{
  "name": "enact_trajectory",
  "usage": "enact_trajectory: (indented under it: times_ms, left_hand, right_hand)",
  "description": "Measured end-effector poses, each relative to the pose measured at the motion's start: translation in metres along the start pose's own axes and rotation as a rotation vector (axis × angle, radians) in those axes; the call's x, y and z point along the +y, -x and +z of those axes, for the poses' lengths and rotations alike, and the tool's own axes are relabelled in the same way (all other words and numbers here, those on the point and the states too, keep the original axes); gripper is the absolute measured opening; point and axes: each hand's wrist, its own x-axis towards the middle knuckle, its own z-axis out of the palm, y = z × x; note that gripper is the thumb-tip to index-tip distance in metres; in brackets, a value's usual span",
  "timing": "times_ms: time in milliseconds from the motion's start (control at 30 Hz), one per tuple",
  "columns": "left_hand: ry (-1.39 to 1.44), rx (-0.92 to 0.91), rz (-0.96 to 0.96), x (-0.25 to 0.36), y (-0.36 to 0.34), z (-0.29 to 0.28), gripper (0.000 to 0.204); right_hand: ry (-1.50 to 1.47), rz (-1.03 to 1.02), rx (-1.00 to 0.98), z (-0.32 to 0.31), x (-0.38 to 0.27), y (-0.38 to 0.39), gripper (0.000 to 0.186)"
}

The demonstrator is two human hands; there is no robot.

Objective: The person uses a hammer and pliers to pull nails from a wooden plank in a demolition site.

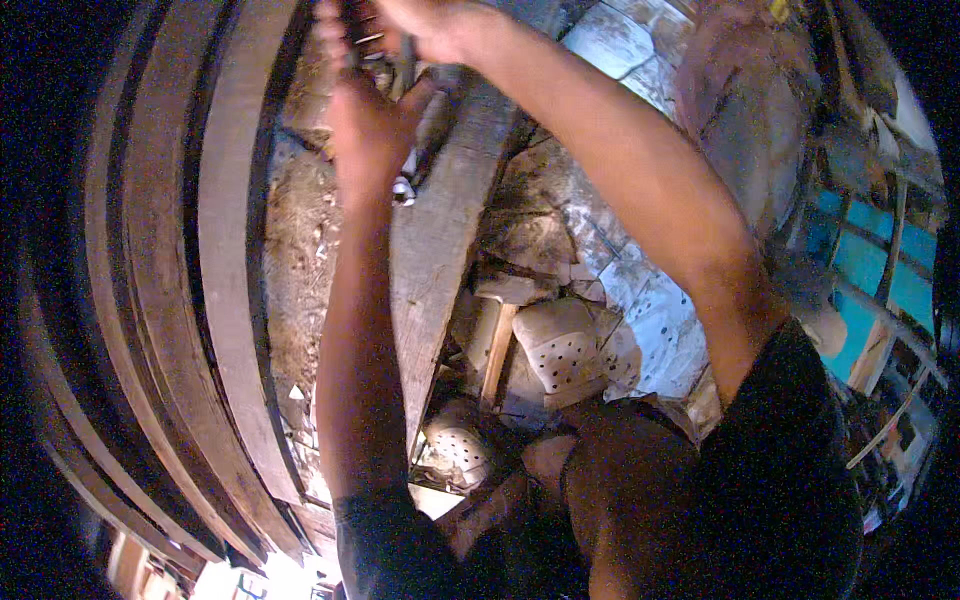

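Observation:
At the top edge, my left hand (370, 112) reaches up with its fingers curled around a dark object and its thumb spread to the side. Motion smears the fingertips, and the object's kind cannot be made out. My right hand (432, 28) comes in from the right and meets the left at the same spot. Its fingers are partly cut off by the picture's edge. Just beneath the hands, a grey bar-like piece (436, 122) with a shiny metal end (403, 190) lies against a thick wooden beam (440, 250).
Long wooden planks (235, 250) run along the left side. Below are perforated clogs (565, 350) and a wooden-handled tool (498, 355) on a cracked, dirty floor (530, 235). A dusty, cloth-like bulk (745, 110) stands at upper right, near turquoise panels (875, 240) with sticks across them.

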Motion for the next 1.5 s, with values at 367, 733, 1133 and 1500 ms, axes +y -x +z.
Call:
enact_trajectory:
  times_ms: [367,733,1133,1500]
  left_hand:
    - [0.386,0.124,-0.233,0.002,0.050,-0.036,0.073]
    - [0.444,0.215,-0.291,0.023,0.069,-0.028,0.074]
    - [0.651,0.185,-0.368,0.009,0.076,-0.032,0.082]
    - [0.471,0.031,-0.176,0.009,0.055,-0.035,0.074]
  right_hand:
    - [0.583,-0.334,-0.080,0.074,0.020,0.012,0.051]
    - [0.762,-0.414,-0.386,0.063,0.014,0.032,0.052]
    - [0.546,-0.276,-0.451,0.045,0.014,0.042,0.051]
    - [0.492,-0.290,-0.424,0.048,0.017,0.038,0.047]
